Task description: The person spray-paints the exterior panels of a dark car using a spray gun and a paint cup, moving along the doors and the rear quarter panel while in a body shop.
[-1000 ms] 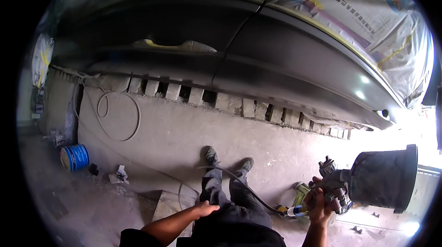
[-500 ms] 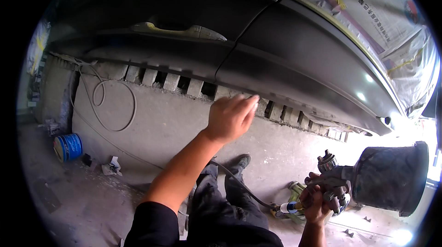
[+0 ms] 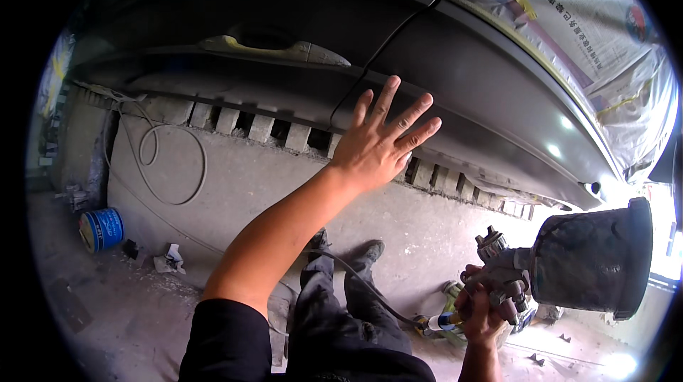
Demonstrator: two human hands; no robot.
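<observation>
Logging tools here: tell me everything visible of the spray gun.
The spray gun is grey, metal-looking, with small knobs. Its nozzle points toward the picture's top; a large, dark, scuffed, rimmed cup extends right. The right hand grips it at lower right, hiding part; a blue-and-white hose fitting shows just left.

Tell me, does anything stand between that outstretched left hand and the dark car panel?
Nothing visible does: the left hand is spread open in front of the dark car panel, with no other object between them. Whether they touch cannot be told. The spray gun is off to the right, in the right hand.
</observation>
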